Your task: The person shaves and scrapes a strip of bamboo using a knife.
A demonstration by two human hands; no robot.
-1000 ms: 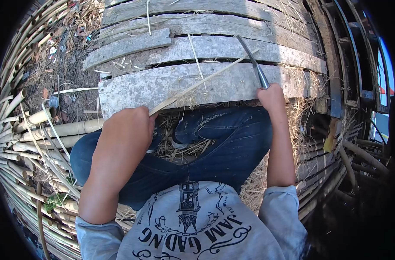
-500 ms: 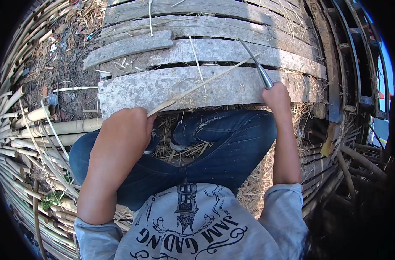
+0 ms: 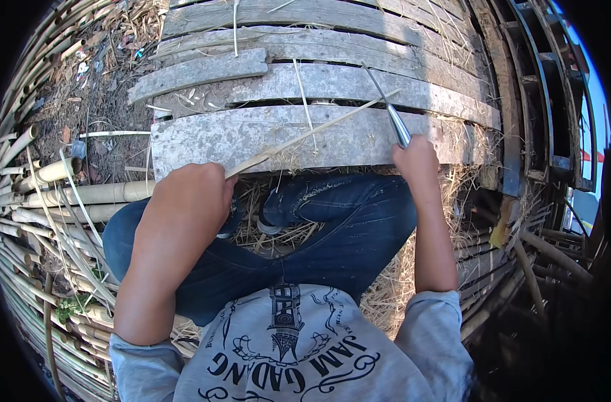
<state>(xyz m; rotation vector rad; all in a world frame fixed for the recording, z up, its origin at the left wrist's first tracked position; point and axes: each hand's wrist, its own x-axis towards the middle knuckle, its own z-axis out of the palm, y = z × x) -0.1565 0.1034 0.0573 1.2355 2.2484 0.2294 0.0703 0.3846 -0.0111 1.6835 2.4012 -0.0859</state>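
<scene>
My left hand [image 3: 188,208] is closed around the near end of a thin, pale bamboo strip [image 3: 305,136]. The strip slants away to the upper right, over the front plank of a wooden platform [image 3: 205,141]. In my right hand [image 3: 417,161] is a knife [image 3: 398,126] with a shiny metal handle and a slim, dark blade pointing away from me. Its blade crosses the strip near the far end; whether they touch I cannot tell. My fingers hide the strip's near end and the butt of the handle.
Bamboo poles [image 3: 91,194] are piled along the left. A loose short board [image 3: 205,72] and thin slivers [image 3: 302,94] lie on the planks. Straw and shavings cover the ground around my legs [image 3: 332,234]. Wooden framework [image 3: 533,80] stands at the right.
My right hand and the knife have shifted slightly left and a little nearer to me, along the strip's far part. My left hand keeps its hold, almost in place.
</scene>
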